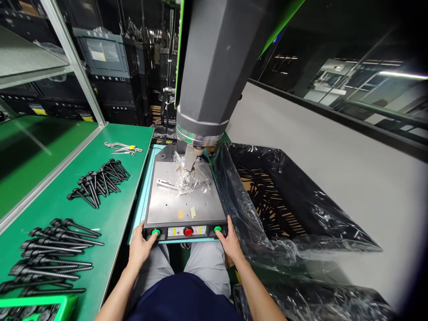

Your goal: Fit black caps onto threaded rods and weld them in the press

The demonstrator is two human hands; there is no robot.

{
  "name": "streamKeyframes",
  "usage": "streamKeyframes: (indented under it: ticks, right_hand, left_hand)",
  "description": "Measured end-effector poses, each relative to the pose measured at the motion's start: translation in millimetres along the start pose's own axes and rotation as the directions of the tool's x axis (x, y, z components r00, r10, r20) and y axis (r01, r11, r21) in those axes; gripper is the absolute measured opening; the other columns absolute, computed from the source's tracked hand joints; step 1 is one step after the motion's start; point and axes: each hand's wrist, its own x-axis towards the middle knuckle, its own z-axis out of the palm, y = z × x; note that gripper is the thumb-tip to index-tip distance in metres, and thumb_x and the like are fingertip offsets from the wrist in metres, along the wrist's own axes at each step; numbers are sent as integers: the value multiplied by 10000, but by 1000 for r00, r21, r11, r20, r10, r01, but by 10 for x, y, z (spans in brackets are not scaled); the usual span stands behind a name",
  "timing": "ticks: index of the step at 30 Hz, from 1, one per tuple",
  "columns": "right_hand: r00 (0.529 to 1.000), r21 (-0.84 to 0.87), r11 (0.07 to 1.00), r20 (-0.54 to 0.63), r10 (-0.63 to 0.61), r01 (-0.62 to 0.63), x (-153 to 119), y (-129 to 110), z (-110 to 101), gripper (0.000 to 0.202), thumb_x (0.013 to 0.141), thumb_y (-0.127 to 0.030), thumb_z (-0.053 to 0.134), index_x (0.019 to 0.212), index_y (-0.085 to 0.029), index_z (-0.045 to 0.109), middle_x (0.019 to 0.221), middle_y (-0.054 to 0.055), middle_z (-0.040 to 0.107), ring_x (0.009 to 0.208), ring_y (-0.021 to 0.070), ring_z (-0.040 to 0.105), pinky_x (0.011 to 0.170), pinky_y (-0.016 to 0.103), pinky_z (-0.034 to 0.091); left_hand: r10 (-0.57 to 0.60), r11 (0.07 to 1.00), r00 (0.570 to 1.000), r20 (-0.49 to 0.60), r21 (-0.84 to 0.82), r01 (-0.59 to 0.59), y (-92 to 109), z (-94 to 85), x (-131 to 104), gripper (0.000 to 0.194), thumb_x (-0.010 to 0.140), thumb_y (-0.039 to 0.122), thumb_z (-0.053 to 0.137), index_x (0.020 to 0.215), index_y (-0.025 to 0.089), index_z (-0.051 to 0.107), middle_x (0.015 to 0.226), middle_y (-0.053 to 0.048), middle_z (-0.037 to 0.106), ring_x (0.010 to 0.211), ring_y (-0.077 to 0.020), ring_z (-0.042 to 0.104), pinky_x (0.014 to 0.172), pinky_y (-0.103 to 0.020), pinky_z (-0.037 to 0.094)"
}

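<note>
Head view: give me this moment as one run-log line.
left hand: thumb on left green button | right hand: thumb on right green button | red button: between, untouched

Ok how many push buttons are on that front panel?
3: one green button by the left hand, a red button in the middle, and a second green button by the right hand.
</note>
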Motion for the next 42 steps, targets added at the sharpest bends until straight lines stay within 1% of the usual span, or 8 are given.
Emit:
streamKeyframes:
  ticks: [9, 14, 19, 24, 28, 31, 38, 42]
  right_hand:
    - [999, 29, 999, -6, 35, -35, 2, -14, 16, 887, 829, -517, 571, 1561, -176, 205, 1584, 170, 301, 1464, 297, 295, 1180, 508, 282]
    - [997, 82, 996, -62, 52, -47, 29, -129, -78, 761, 813, -569, 588, 1450, -178, 440, 1461, 173, 487, 1353, 318, 471, 1099, 508, 406]
    - [939, 192, 981, -343, 39, 30, 120, -603, -154, 454, 874, -535, 568, 1125, -173, 680, 1199, 159, 663, 1122, 284, 628, 1036, 483, 466]
    - [991, 594, 799, -29, 132, -89, 306, -1113, 87, 424, 773, -512, 718, 1034, -179, 701, 963, 112, 746, 888, 237, 712, 837, 394, 580]
    - [975, 617, 773, 223, 7, -146, 470, -1400, 345, 408, 792, -461, 698, 1086, -178, 697, 965, 86, 752, 794, 197, 718, 736, 334, 593]
    - [956, 573, 817, 271, -111, -67, 627, -1619, 457, 402, 853, -399, 615, 1210, -219, 658, 967, 40, 746, 742, 168, 698, 703, 308, 582]
    - [967, 411, 880, -20, -253, 238, 1063, -2088, 484, 467, 884, -289, 556, 1350, -272, 576, 957, 29, 684, 895, 195, 640, 940, 364, 510]
    - [925, 251, 903, -245, -291, 350, 1297, -2232, 485, 464, 898, -300, 529, 1359, -256, 565, 1087, 85, 599, 1041, 226, 581, 1002, 391, 463]
  left_hand:
    - [-39, 999, 999, -12, -21, 39, 36, 20, -29, 785, 763, 572, 630, 1402, 155, 442, 1378, -176, 511, 1271, -342, 515, 1070, -508, 420]
    - [196, 974, 965, -176, -77, -212, 501, -25, -145, 583, 836, 451, 594, 1351, 191, 515, 1429, -165, 468, 1347, -322, 441, 1107, -500, 394]
    - [328, 837, 940, 92, -489, -244, 1019, 118, -56, 447, 840, 377, 632, 1261, 230, 594, 1380, -121, 549, 1271, -269, 530, 1025, -432, 478]
    - [390, 717, 875, 288, -691, -93, 1334, 303, 202, 507, 729, 328, 762, 1211, 236, 635, 1583, -125, 322, 1401, -319, 403, 1070, -457, 441]
    - [445, 655, 847, 292, -751, -86, 1521, 340, 337, 507, 723, 363, 776, 1194, 226, 647, 1589, -124, 315, 1424, -323, 370, 1082, -462, 432]
    - [470, 602, 851, 233, -790, -116, 1635, 329, 357, 612, 754, 409, 756, 1308, 221, 580, 1551, -140, 385, 1380, -305, 436, 1063, -449, 456]
    - [504, 516, 843, 189, -848, -119, 1763, 286, 334, 698, 778, 392, 754, 1408, 235, 496, 1545, -152, 402, 1283, -302, 550, 1033, -438, 484]
    - [514, 509, 835, 195, -854, -113, 1804, 280, 342, 666, 797, 371, 738, 1406, 247, 498, 1541, -141, 412, 1252, -283, 578, 1009, -412, 500]
